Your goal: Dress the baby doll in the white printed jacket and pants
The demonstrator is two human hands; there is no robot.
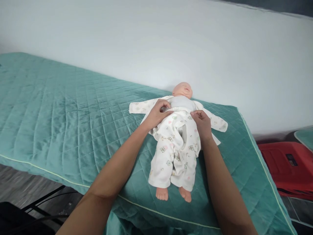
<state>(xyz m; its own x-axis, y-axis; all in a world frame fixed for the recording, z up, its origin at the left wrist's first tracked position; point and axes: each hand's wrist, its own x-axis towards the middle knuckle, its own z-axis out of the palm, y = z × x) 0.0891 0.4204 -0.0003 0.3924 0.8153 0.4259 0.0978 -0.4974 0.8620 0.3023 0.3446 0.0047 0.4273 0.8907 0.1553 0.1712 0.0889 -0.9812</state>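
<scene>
A baby doll (183, 89) lies on its back, its head toward the wall and its bare feet toward me. White printed baby pants (162, 150) cover its legs, with an opening at the crotch. Under its back spreads a white printed jacket (139, 107), open at the front with the sleeves out to both sides. My left hand (160, 112) pinches the pants' waistband at the left, thumb and fingers closed. On the other side, my right hand (201, 121) has its fingers closed on the waistband too. The doll's pale torso shows above the waistband.
The doll rests on a green quilted cover (80, 124) with pale piping along its edge. A white wall (137, 42) stands right behind it. Beyond the right edge, lower down, is a red case (288, 163). Dark metal legs (41, 202) show at the lower left.
</scene>
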